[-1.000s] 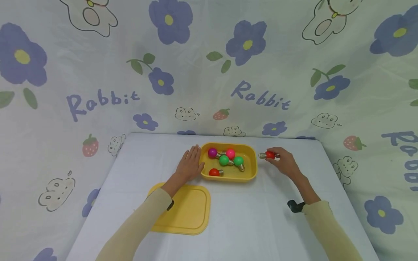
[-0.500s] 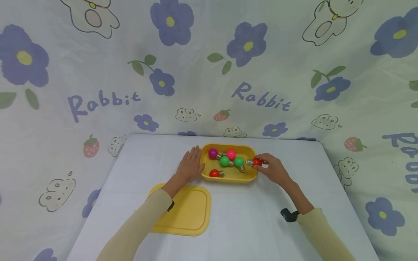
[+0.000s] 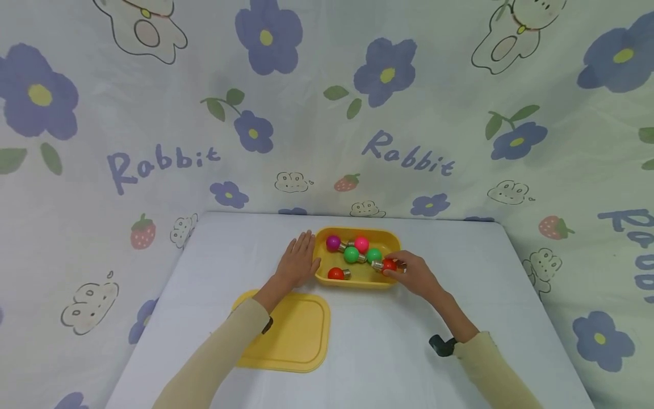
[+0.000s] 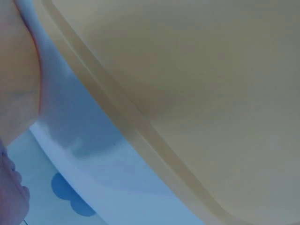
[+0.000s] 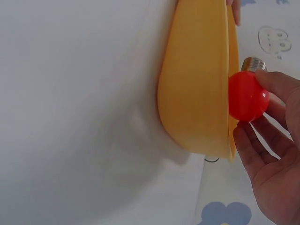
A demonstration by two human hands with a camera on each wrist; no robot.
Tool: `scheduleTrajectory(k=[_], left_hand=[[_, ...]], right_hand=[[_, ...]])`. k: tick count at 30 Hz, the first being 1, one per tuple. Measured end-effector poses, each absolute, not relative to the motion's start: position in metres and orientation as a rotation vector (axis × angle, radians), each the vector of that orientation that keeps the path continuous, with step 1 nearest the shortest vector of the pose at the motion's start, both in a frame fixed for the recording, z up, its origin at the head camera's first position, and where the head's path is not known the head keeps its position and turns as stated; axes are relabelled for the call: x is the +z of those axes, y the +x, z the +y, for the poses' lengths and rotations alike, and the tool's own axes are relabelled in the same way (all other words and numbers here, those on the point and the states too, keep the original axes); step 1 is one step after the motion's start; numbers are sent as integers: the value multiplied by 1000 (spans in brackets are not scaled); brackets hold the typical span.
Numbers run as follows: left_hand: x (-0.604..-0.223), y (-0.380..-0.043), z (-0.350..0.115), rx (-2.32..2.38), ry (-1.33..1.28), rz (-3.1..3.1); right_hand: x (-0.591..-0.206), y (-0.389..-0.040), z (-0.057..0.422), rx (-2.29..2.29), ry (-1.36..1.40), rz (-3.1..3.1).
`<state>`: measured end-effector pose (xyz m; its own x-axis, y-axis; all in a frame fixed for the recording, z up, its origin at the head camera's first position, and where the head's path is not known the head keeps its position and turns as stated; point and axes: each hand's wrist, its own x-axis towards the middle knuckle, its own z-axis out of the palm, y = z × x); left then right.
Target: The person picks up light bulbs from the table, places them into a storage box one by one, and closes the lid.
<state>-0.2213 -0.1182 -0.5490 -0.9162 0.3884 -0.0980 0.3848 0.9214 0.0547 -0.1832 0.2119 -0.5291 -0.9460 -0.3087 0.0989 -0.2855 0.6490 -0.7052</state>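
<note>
My right hand (image 3: 415, 276) pinches a red light bulb (image 5: 248, 96) by its round glass, metal screw base pointing left in the head view. Hand and bulb are over the right end of a yellow plastic box (image 3: 368, 279). Inside the box lie a purple bulb (image 3: 333, 243), a pink bulb (image 3: 361, 245), two green bulbs, one at the middle (image 3: 351, 255), and another red bulb (image 3: 335, 274) near the front wall. With fingers straight, my left hand (image 3: 295, 262) rests against the box's left end.
A flat yellow lid (image 3: 291, 335) lies on the white table (image 3: 388, 352) in front of the box, partly under the left forearm. Behind the table hangs a patterned cloth (image 3: 306, 113) with flowers and rabbits.
My right hand has carried the red bulb leftward from beside the box to over its right end, then slightly toward the front. The left hand stays at the box.
</note>
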Motion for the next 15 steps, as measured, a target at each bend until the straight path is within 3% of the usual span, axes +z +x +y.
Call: scheduleTrajectory(k=[15], left_hand=[[-548,-220,-118,56,603,2979]], right_hand=[[-532,-183,196,-1125,-491,2797]])
